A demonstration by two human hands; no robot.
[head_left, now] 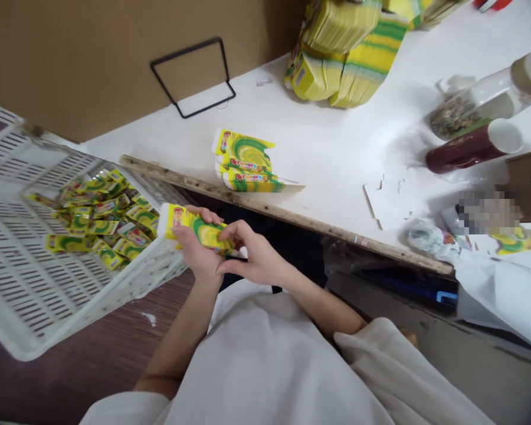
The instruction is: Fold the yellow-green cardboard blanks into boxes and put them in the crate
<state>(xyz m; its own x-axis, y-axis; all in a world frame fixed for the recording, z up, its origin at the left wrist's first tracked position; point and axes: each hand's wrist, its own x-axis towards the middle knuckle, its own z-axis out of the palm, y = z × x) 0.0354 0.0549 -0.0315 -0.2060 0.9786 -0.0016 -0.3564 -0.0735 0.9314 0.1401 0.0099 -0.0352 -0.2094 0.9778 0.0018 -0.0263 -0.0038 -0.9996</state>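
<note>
In front of my body, past the table's edge, I hold a small yellow and green printed carton. My left hand wraps round it, thumb on the near face and fingertips showing over the far side. The fingers of my right hand pinch the carton's right end, and something white shows there. On the white table, beyond my hands, several matching cartons lie overlapped. To my left a white plastic basket contains a pile of small yellow and green packets.
Stacks of flat yellow cartons stand at the table's back. A bent black metal frame rests by a large cardboard box. At the right are a clear jar, a dark red cup and paper scraps. A wooden strip edges the table.
</note>
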